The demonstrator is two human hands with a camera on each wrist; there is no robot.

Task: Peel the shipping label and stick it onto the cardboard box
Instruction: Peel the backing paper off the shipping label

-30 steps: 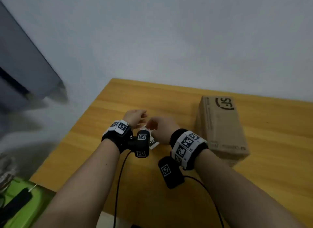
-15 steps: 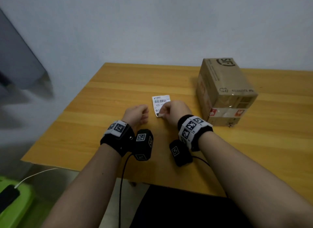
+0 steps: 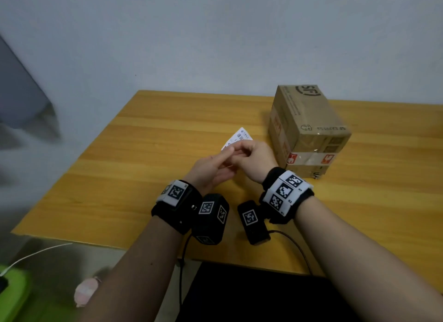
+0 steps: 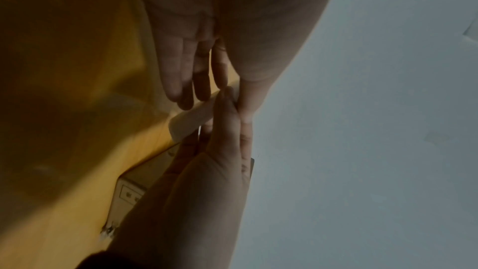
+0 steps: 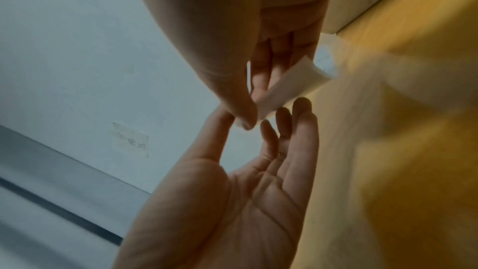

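The white shipping label [image 3: 241, 136] is lifted off the wooden table [image 3: 143, 178], bent, with its barcode side up. My right hand [image 3: 256, 156] pinches its near edge between thumb and fingers; the right wrist view shows that pinch on the curled label [image 5: 282, 87]. My left hand [image 3: 213, 166] is spread with straight fingers, the fingertips reaching the label's edge right beside the right thumb. Its flat palm [image 5: 245, 191] holds nothing. The taped cardboard box [image 3: 309, 120] stands upright just right of both hands, apart from the label. In the left wrist view the label [image 4: 189, 124] sits between both hands.
The table backs onto a pale grey wall. On the floor at the left are a green bin [image 3: 12, 293], a white cable [image 3: 36, 254] and a pink object [image 3: 86, 290]. A dark panel [image 3: 16, 94] leans at far left. Wrist cables hang over the table's near edge.
The right hand has raised the label off the table and tilted it. The left hand, curled before, has straightened its fingers and moved right to meet the label's edge.
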